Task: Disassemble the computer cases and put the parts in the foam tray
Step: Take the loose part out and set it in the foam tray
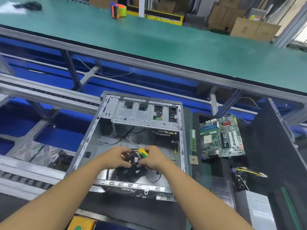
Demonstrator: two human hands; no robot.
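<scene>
An open grey computer case (93, 130) lies on its side in front of me, its drive cage (142, 113) at the far end. Over the case's near half, my left hand (114, 156) grips a black fan (131, 157) with brown parts. My right hand (154, 156) holds the same fan from the right and also grips a yellow-and-green screwdriver (143, 152), whose shaft points up and left. Black cables (127, 173) hang below the fan. A black foam tray (254, 146) to the right holds a green motherboard (221, 136), a memory stick (193, 140) and a CPU chip (193, 159).
A grey power supply (259, 211) with yellow wires (250, 172) lies at the right, near the foam tray. A green workbench (149, 35) runs across the back with an orange-and-green tape dispenser (118, 9). Cardboard boxes (249, 27) stand behind it. A conveyor rail (41, 95) passes on the left.
</scene>
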